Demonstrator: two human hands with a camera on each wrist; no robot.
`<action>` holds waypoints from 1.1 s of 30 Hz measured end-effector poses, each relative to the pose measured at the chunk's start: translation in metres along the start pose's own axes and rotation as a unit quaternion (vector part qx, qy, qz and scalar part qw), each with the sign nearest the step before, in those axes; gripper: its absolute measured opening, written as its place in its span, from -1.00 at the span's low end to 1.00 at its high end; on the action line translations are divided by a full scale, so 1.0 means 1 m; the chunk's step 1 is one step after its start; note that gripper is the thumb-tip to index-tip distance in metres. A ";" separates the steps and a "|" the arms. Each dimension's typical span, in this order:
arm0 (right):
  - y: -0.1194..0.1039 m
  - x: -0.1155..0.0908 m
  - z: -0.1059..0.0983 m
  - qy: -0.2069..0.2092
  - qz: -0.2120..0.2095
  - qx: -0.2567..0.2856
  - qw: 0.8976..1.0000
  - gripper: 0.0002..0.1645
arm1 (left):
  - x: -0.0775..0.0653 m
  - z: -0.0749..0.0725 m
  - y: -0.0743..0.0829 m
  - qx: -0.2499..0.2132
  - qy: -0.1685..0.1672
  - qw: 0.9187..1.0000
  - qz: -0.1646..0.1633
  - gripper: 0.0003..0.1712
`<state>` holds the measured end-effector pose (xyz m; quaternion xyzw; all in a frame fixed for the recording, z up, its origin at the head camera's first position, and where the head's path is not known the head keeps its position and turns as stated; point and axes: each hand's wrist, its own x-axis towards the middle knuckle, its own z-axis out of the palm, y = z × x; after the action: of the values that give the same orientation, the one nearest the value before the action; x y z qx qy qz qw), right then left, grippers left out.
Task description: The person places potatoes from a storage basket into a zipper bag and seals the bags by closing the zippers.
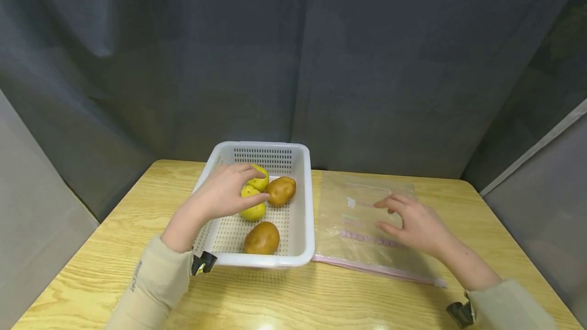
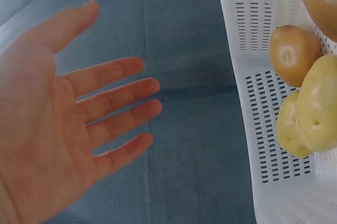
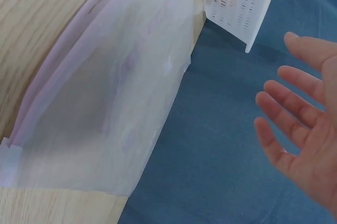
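My left hand [image 1: 224,190] hovers above the left side of a white perforated basket [image 1: 308,218], its fingers spread and holding nothing. Inside the basket lie two yellow potatoes, one nearer [image 1: 254,211] and one farther [image 1: 260,180], partly covered by my hand in the head view. Two brown potatoes are in there too, one beside the yellow pair [image 1: 281,191] and one by the near wall [image 1: 262,238]. My right hand [image 1: 417,223] is held over a clear zip bag [image 1: 332,218] lying flat, fingers loosely bent around nothing. In the right wrist view the bag's pink zip edge [image 3: 58,50] shows.
Both basket and bag sit on a light wooden table [image 1: 257,299], the bag just right of the basket. A dark cloth curtain [image 1: 367,65] hangs behind the table's far edge. Grey panels [image 1: 32,177] stand at the sides.
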<state>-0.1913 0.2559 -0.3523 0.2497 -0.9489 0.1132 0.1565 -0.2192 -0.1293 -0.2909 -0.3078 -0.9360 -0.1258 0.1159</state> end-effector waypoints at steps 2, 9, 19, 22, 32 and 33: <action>0.000 0.000 0.001 0.000 -0.001 -0.001 1.000 -0.62 | -0.001 0.000 0.001 -0.002 -0.001 1.000 0.003 -0.45; -0.001 -0.002 0.002 -0.016 -0.002 -0.005 1.000 -0.63 | -0.005 0.001 0.009 0.000 -0.016 1.000 0.009 -0.45; 0.000 -0.007 0.009 -0.022 -0.008 0.008 1.000 -0.65 | -0.012 0.001 0.023 0.016 -0.027 0.999 0.022 -0.49; -0.001 -0.007 0.010 -0.025 -0.004 0.011 1.000 -0.65 | -0.014 0.001 0.027 0.015 -0.031 0.999 0.020 -0.48; -0.002 -0.012 0.014 -0.044 0.000 0.013 0.999 -0.65 | -0.019 0.009 0.037 0.013 -0.047 0.998 0.030 -0.45; -0.002 -0.012 0.015 -0.045 0.000 0.014 0.999 -0.65 | -0.019 0.010 0.038 0.013 -0.046 0.998 0.033 -0.45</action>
<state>-0.1835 0.2551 -0.3698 0.2567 -0.9532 0.1156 0.1100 -0.1827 -0.1070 -0.2991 -0.3423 -0.9313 -0.0950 0.0804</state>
